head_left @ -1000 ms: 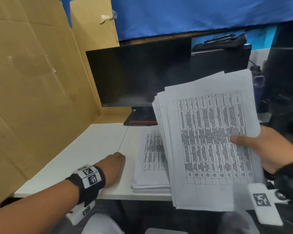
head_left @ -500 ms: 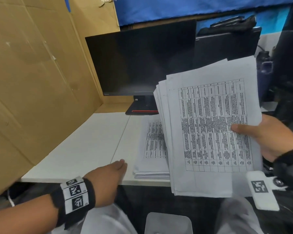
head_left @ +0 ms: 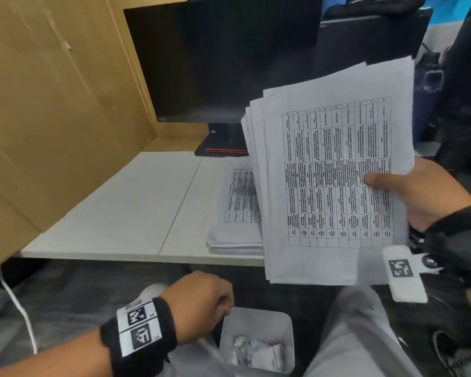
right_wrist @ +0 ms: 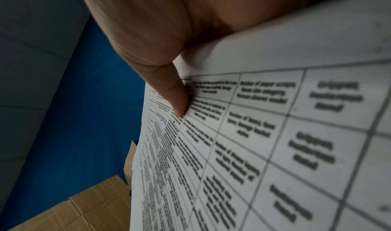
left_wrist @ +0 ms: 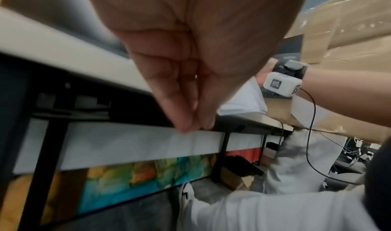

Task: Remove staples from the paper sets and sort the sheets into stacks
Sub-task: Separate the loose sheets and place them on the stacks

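My right hand (head_left: 384, 183) holds a fanned set of printed table sheets (head_left: 332, 172) up in the air over the table's front right, thumb (right_wrist: 175, 97) pressed on the top page and the other fingers hidden behind. A flat stack of sheets (head_left: 234, 208) lies on the white table (head_left: 120, 208) just left of the held set. My left hand (head_left: 218, 297) hangs below the table's front edge, over a grey bin (head_left: 256, 317). Its fingertips (left_wrist: 194, 126) are pinched together, with a small metallic glint of a staple (left_wrist: 195, 76) between them.
The bin holds crumpled white paper (head_left: 256, 352) and stands on the floor between my knees. A dark monitor (head_left: 223, 58) stands at the back of the table. Cardboard panels (head_left: 52, 104) wall off the left side. A white cable (head_left: 19, 308) trails on the floor at left.
My left hand has come off the table's front edge and dropped down over the bin. The right hand has kept the paper set up in about the same place.
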`<state>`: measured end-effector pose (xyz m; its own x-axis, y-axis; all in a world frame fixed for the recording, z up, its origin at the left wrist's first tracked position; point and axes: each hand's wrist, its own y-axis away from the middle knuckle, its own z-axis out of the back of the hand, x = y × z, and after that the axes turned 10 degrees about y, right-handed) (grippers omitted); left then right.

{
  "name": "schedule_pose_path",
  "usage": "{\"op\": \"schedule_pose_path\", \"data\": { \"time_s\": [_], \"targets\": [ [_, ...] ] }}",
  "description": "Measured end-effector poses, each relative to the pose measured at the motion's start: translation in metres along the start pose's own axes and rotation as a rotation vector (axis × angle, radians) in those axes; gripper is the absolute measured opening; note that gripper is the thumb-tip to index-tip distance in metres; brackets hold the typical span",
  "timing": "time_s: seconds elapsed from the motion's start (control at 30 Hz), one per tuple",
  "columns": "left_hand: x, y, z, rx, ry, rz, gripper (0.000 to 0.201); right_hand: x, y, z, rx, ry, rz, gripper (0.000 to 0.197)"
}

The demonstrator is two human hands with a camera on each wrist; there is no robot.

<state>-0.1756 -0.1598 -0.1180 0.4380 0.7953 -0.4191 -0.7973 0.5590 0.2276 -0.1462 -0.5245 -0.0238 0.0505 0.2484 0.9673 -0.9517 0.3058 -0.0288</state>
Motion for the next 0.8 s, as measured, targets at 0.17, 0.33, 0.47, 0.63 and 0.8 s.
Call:
{"op": "schedule_pose_path", "data": {
  "time_s": [0.17,0.33,0.47,0.63,0.8],
  "targets": [
    [0.012,-0.056,-0.040,0.158,0.106,0.128,0.015,0.001,0.004,-0.004,0.010,0.001,0.010,0.050],
    [0.037,-0.091,-0.059,0.224,0.121,0.206,0.036,0.001,0.005,-0.003,0.017,-0.049,0.024,0.077],
    [0.050,-0.097,-0.064,0.250,0.160,0.291,0.043,0.005,0.005,-0.004,0.019,-0.063,0.045,0.074],
    [0.044,-0.092,-0.059,0.197,0.189,0.308,0.030,0.010,0.005,-0.005,0.026,-0.033,0.068,0.059],
    [0.017,-0.069,-0.036,0.248,0.229,0.235,0.014,0.013,0.005,-0.003,0.032,-0.027,0.074,0.043]
  ]
}}
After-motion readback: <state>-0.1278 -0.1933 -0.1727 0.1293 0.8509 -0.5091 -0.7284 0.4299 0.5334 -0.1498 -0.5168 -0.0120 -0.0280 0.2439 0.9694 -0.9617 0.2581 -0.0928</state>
